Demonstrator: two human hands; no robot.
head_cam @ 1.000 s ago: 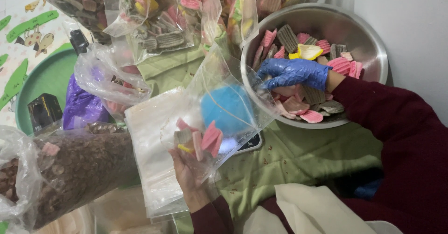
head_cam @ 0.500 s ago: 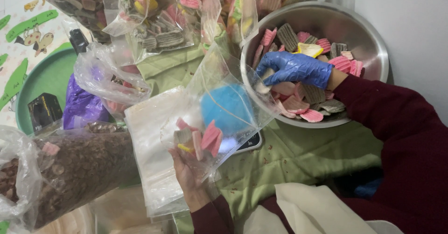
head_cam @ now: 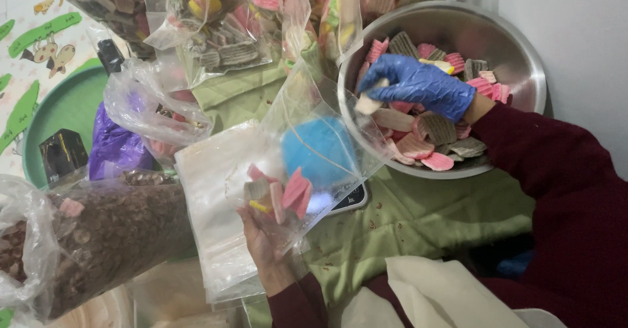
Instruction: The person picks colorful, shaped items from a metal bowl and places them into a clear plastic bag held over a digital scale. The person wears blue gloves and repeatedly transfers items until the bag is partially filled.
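the gloved right hand point(head_cam: 418, 86) is pinching a pale wafer point(head_cam: 366, 102) over the steel bowl point(head_cam: 523, 60). the bare left hand point(head_cam: 265, 243) is gripping an open clear bag point(head_cam: 307, 164) near the bowl's left rim; tilting its mouth toward the bowl is likely helping pieces drop in cleanly.

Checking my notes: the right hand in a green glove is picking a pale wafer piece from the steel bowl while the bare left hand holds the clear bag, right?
Not quite: in the head view the glove is blue, not green. The rest holds.

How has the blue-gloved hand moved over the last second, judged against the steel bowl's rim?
Yes. The blue-gloved right hand has lifted slightly off the wafer pieces and shifted a little toward the steel bowl rim nearest the clear bag, now pinching a pale piece.
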